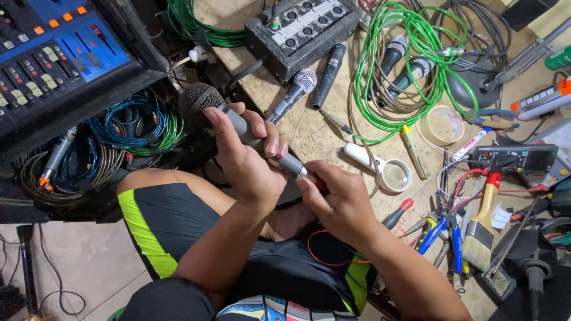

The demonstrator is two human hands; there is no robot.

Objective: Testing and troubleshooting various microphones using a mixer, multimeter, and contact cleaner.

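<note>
- Holding a grey microphone (238,122) over the lap, the left hand (247,157) wraps its grip around the barrel, fingers pressed around it, mesh head pointing up and to the left.
- The right hand (339,199) pinches the tail end of the same microphone, fingertips closed on the connector end, just beside the left hand.
- A thin red wire (321,252) loops across the dark shorts below the right wrist.
- On the counter close to the right hand lie a magnifying glass (386,172), a red-handled screwdriver (398,214), blue-handled pliers (437,232) and a paintbrush (482,229).
- Farther back on the counter rest several other microphones (294,95), coils of green cable (410,59), a roll of clear tape (443,125) and a black multi-socket box (303,30).
- A multimeter (514,157) sits at the right edge, with red leads trailing from it.
- To the left stands a blue mixing console (59,53), with bundles of blue, green and grey cables (128,128) stowed beneath it.
</note>
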